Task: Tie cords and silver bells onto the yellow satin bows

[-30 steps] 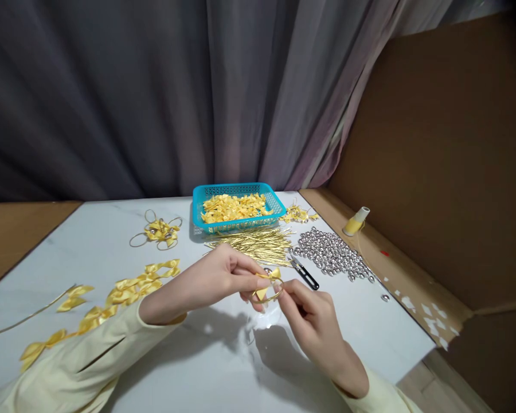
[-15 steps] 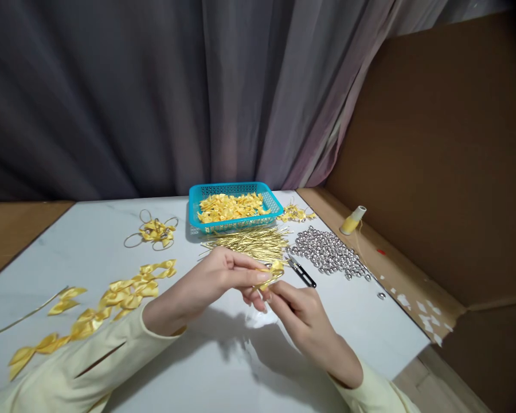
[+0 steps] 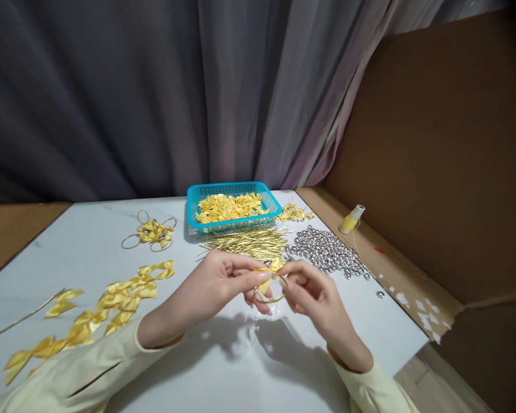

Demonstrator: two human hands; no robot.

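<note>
Between thumb and fingers, my left hand (image 3: 236, 278) pinches a yellow ribbon bow (image 3: 275, 265) above the middle of the table. A gold wire loop (image 3: 272, 300) hangs below the bow, bent into a ring. My right hand (image 3: 310, 289) is closed on the right side of that loop, its fingertips close to the bow. A silver bead shows partly beside the bow. Just behind the hands lies a heap of gold wire strips (image 3: 253, 243).
A blue basket (image 3: 190, 213) holds yellow bows. Silver beads (image 3: 327, 250) are heaped at right, near a yellow thread spool (image 3: 351, 219). Loose bows (image 3: 120, 293) lie at left, below a cluster of finished looped bows (image 3: 155, 232). A cardboard wall (image 3: 434, 149) stands at right.
My right hand has moved up and right, from below the bow to its right side. The gold wire now shows as an open round loop. The right hand now covers the black thread snips.
</note>
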